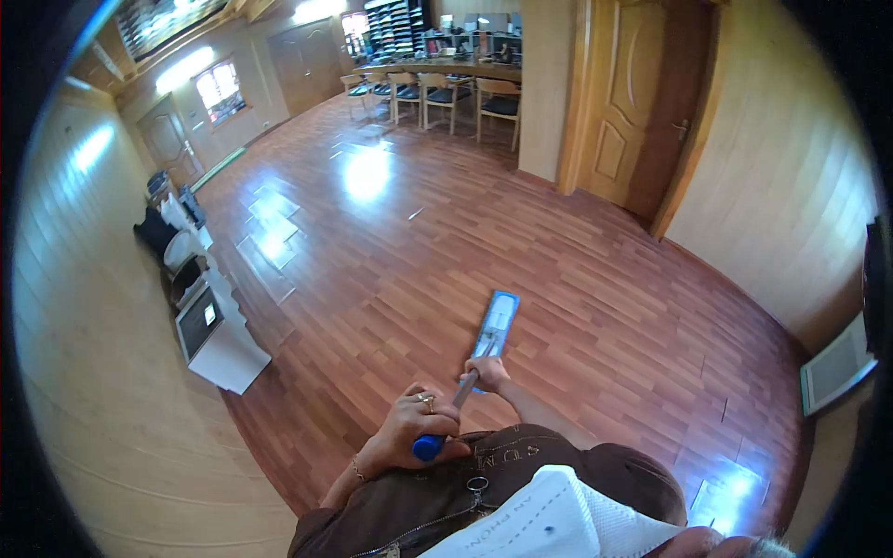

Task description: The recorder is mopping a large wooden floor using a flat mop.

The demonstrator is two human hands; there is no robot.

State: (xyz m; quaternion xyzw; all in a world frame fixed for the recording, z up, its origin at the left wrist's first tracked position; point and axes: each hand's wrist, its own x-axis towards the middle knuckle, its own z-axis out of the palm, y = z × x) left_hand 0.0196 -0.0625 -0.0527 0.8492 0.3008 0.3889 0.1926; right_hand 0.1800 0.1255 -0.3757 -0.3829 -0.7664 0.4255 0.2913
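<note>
Fingers (437,424) of the left hand (407,430) curled round the top end of the flat mop (463,391), no visible gap, blue end cap (428,448) poking out by the thumb. Right hand (486,374) lower on the same handle, wrapped round it too; far-side fingers partly hidden, so exact grip there can't be told. Mop runs from close in front of the brown jacket (530,458) out and slightly right; mop head (497,323) lies beyond both hands, ahead and right of the left hand, just past the right one. Right hand clearly nearer the head, left nearer the cap. Long axis of the head points away from the person, far end leaning a little right, roughly in line with the handle in this view. Head looks flat on the wood-patterned floor (372,321), open boards all round it, white cabinet (228,349) well off to the left, door (633,112) well off ahead right. Looks: slim rectangular head, bright blue edging, paler grey-white plate on top, handle joining about mid-plate; near end partly behind the right hand. Handle thin, greyish-brown between the hands. Pad underside not visible; wet or dry, can't tell.
</note>
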